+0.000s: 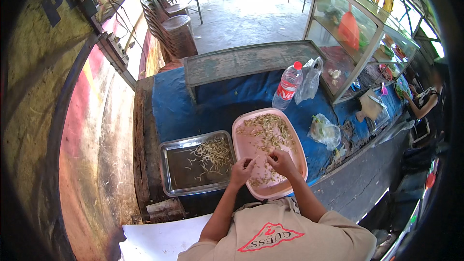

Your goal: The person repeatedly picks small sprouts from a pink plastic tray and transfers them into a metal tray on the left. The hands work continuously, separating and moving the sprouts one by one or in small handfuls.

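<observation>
Bean sprouts (266, 127) lie heaped in the far half of a pink plastic basin (238, 145), with small scraps scattered nearer me. My left hand (242, 171) is over the basin's left rim, thumb and forefinger pinched on what looks like a pale sprout. Over the middle of the basin, my right hand (282, 163) has its fingertips drawn together beside the sprouts; whether they grip anything is too small to tell. Left of the basin stands a rectangular metal tray (177, 172), with a pile of pale sprouts (214, 154) towards its right side.
Behind the basin stand a plastic bottle (286, 87) with a red cap and a clear plastic bag (310, 83). Another bag (325, 132) lies to the right. Further right are a glass display case (344, 43), a wooden cutting board (370, 105) and another person (427, 105).
</observation>
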`<state>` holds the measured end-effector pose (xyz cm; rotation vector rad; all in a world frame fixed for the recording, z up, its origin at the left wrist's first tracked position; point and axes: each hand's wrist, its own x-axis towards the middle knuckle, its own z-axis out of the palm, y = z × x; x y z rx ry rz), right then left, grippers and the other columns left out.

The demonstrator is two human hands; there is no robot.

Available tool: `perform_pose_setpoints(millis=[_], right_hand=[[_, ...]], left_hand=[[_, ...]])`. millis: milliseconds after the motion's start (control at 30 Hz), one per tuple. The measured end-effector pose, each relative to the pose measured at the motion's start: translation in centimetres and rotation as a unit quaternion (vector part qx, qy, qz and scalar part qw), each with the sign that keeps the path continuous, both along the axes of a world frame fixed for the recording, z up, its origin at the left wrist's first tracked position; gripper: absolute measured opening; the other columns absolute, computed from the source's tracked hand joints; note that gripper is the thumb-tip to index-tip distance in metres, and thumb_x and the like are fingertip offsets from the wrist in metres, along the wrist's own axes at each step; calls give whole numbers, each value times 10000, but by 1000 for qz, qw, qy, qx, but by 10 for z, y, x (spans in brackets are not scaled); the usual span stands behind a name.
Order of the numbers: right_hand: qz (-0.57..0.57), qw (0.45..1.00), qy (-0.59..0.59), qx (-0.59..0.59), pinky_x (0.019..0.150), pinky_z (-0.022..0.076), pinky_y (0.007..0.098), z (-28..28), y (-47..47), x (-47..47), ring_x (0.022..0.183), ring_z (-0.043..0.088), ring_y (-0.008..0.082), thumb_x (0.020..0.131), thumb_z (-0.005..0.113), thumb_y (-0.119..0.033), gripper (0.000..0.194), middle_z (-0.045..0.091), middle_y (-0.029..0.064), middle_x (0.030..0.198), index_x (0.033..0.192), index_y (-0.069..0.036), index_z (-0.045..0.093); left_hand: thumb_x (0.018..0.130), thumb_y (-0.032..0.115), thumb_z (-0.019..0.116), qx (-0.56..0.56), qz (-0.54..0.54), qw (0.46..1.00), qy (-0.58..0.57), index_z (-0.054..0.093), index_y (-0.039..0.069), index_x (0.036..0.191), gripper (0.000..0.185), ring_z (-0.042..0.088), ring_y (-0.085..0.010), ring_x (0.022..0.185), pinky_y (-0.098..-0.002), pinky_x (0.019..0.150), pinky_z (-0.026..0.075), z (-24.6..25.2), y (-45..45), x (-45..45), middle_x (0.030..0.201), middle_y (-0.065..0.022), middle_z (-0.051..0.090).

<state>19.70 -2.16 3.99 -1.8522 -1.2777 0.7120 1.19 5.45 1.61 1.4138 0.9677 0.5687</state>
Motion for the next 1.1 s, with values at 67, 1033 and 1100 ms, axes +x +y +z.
perform_pose_setpoints(millis=[67,1033,1100], right_hand=[[0,1000,4,-20,626,509,363,-1,-2,2,682,665,272,843,658,-180,188,674,164,760,853,8,669],[123,980,-140,-66,699,509,410,-23,-9,21,735,629,325,759,716,-191,212,625,176,748,749,17,675],[107,983,-147,-12,764,511,407,-25,-19,18,833,626,334,747,717,-181,199,635,173,848,840,-10,681]], left_hand=[[952,202,626,-40,53,996,-60,654,-14,998,223,638,-117,732,-265,644,521,-8,3,-9,860,-62,674],[880,241,690,140,13,987,81,711,5,947,247,659,-193,684,-325,636,522,-6,-34,-25,820,-129,691],[875,237,690,139,-70,983,99,715,24,967,233,670,-220,697,-335,640,527,-5,-37,-22,862,-144,696]])
